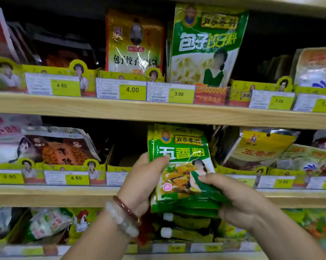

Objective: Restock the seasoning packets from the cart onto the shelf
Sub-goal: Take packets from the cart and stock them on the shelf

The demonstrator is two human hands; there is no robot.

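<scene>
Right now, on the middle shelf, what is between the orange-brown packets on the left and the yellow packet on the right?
In the head view: an empty-looking cardboard tray, and before it the green packets held by both hands.

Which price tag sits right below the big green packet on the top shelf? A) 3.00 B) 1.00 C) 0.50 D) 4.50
A: the yellow tag under the big green packet on the top shelf reads 3.00.

Pale wooden shelves (pixel 158 111) stacked in tiers, yellow price tags (pixel 132 90) along their edges.
</scene>
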